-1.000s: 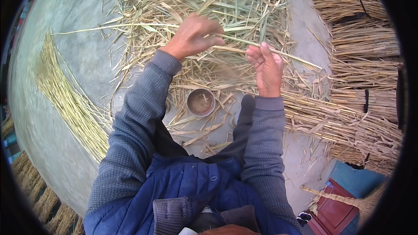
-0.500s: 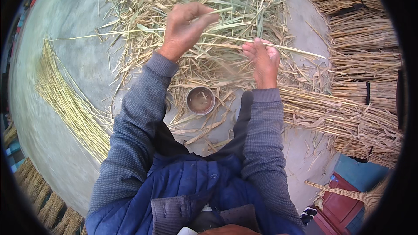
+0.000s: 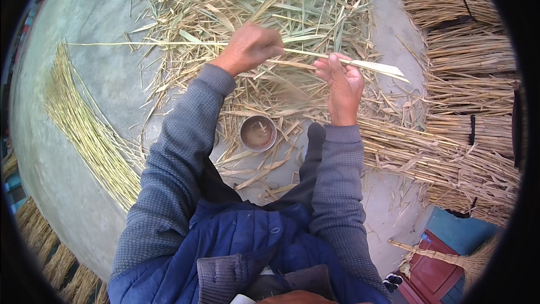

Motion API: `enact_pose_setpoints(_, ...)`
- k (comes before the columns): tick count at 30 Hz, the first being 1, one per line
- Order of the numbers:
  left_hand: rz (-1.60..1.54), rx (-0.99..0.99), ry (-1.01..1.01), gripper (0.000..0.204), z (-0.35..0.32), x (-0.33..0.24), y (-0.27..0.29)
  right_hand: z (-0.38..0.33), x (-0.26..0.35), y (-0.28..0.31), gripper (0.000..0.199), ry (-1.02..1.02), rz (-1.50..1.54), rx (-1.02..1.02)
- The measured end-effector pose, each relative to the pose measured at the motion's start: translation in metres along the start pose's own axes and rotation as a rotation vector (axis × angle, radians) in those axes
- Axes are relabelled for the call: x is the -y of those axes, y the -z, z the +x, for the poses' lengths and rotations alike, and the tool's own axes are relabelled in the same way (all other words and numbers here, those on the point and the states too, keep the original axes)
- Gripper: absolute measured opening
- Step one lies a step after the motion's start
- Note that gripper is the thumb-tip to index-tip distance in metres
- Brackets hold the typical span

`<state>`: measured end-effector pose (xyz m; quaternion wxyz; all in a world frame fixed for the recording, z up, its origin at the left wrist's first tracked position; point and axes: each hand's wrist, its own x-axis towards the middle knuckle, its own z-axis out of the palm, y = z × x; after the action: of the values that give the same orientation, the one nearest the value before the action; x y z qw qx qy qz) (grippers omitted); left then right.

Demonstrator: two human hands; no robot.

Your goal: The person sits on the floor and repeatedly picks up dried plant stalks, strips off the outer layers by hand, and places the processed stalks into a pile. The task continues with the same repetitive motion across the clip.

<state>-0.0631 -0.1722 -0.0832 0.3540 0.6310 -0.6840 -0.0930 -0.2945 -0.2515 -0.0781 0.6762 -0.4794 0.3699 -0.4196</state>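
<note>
A long thin reed stalk [image 3: 306,52] runs almost level across the leaf litter, its thin end reaching far left and its right end flaring into a broad pale leaf. My left hand [image 3: 250,49] is closed round the middle of the stalk, slightly blurred. To its right, my right hand [image 3: 341,84] pinches the stalk between thumb and fingers, near the flared end. Beneath both hands spreads a heap of dry and green leaf strips [image 3: 236,5]. Between my legs stands a small round metal bowl [image 3: 258,133] with bits in it.
At the left lies a fan of thin pale stalks [image 3: 93,138]. Uncleaned leafy stalks [image 3: 433,149] lie at my right, beside several tied reed bundles [image 3: 469,56]. A whisk broom [image 3: 444,256] rests at the lower right over a red board [image 3: 436,273].
My left hand has come nearer and right, onto the stalk, and the leaf piece at its fingers no longer shows there. A broad pale leaf now shows at the stalk's right end.
</note>
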Motion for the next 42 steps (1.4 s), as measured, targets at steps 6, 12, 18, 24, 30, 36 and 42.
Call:
enact_pose_setpoints(6, -0.055, 0.189, 0.283, 0.020, -0.009, 0.018, 0.024, 0.001, 0.010, 0.014, 0.038, 0.039, -0.018, -0.072)
enact_pose_setpoints(12, -0.522, 0.197, 0.246, 0.024, 0.003, -0.017, -0.015, -0.009, 0.010, 0.000, 0.041, 0.069, -0.081, 0.011)
enact_pose_setpoints(18, -0.738, 0.175, 0.546, 0.016, 0.009, -0.023, -0.006, -0.013, 0.014, -0.001, 0.038, 0.123, -0.183, 0.144)
enact_pose_setpoints(24, -0.802, -0.314, 0.617, 0.017, 0.007, 0.017, 0.037, -0.017, 0.012, 0.005, 0.032, 0.167, -0.139, 0.208)
enact_pose_setpoints(30, 0.654, -0.235, 0.307, 0.030, -0.010, 0.048, 0.045, -0.012, 0.010, 0.009, 0.031, 0.105, -0.073, 0.121)
enact_pose_setpoints(36, -0.324, 0.132, 0.151, 0.030, -0.007, 0.010, 0.020, -0.003, 0.011, 0.009, 0.031, 0.092, 0.039, 0.012)
enact_pose_setpoints(42, -0.218, 0.117, 0.136, 0.022, -0.001, -0.011, 0.008, -0.006, 0.009, -0.001, 0.031, 0.083, 0.084, 0.057)
